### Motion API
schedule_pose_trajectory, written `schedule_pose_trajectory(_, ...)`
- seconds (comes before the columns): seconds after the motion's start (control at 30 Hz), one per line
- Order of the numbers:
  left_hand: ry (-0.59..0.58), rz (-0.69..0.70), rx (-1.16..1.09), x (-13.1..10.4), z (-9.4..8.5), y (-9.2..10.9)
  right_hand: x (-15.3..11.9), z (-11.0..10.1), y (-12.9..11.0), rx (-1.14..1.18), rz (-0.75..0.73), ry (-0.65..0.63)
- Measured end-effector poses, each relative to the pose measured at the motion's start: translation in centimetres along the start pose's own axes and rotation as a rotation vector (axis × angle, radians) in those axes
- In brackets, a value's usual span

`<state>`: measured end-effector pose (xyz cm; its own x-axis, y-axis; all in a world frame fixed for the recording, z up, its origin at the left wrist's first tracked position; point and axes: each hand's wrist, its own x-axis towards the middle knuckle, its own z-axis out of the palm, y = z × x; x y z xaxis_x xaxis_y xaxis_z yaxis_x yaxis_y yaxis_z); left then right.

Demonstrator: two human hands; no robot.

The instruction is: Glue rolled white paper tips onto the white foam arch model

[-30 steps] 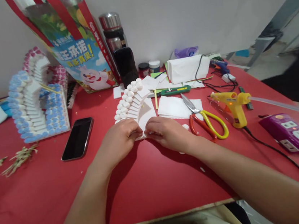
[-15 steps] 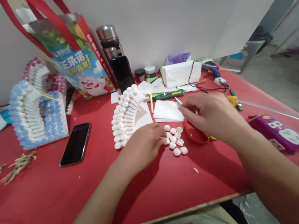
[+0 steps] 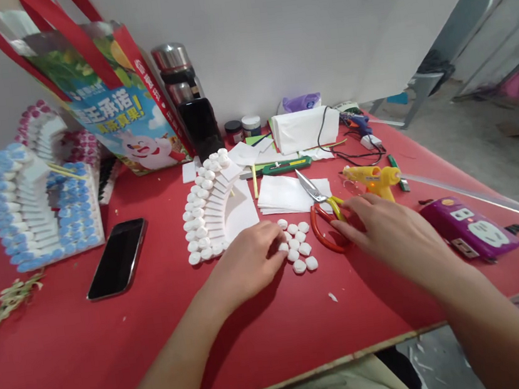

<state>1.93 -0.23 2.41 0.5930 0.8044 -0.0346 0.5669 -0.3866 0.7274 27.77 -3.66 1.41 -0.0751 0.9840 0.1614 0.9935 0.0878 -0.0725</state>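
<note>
My left hand rests low over the table, fingers curled. Between its thumb and forefinger sits a small white rounded piece, at the edge of a loose cluster of similar pieces. Just left stands a white curved model, its stepped strips edged with rows of such pieces. My right hand is open over the handles of the scissors, thumb and fingers apart; whether it touches them I cannot tell. The scissors' blades lie across a stack of white paper.
A yellow glue gun lies beyond my right hand, near a purple power strip. Farther back are a green utility knife, jars, a flask and a bag. Left are a phone and a blue-and-white model.
My right hand has drawn back from the scissors' blades toward their handles, uncovering the blades and the glue gun. My left hand stays by the white pieces. The view has shifted slightly right.
</note>
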Motion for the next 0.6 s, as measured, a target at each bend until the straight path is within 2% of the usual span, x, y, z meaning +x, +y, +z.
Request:
schedule_pose_trajectory(0.13, 0.046, -0.140, -0.648, -0.1, -0.2, -0.4, -1.8, -1.2, 0.9, 0.020, 0.151, -0.063)
schedule_pose_trajectory(0.23, 0.038, -0.160, -0.953, -0.1, -0.6, -0.6, -3.2, -1.3, 2.2, -0.038, 0.334, -0.056)
schedule_pose_trajectory(0.33, 0.027, -0.220, -1.113, -0.1, -0.8, -0.8, -3.4, -0.8, 3.7, -0.048, 0.442, 0.013)
schedule_pose_trajectory(0.43, 0.013, -0.249, -1.183, -0.3, -0.8, -1.0, -2.3, -0.2, 4.8, 0.025, 0.491, 0.029)
schedule_pose_trajectory(0.6, 0.001, -0.239, -1.226, -0.4, -0.6, -1.2, 0.4, -0.6, 5.4, 0.219, 0.438, -0.039)
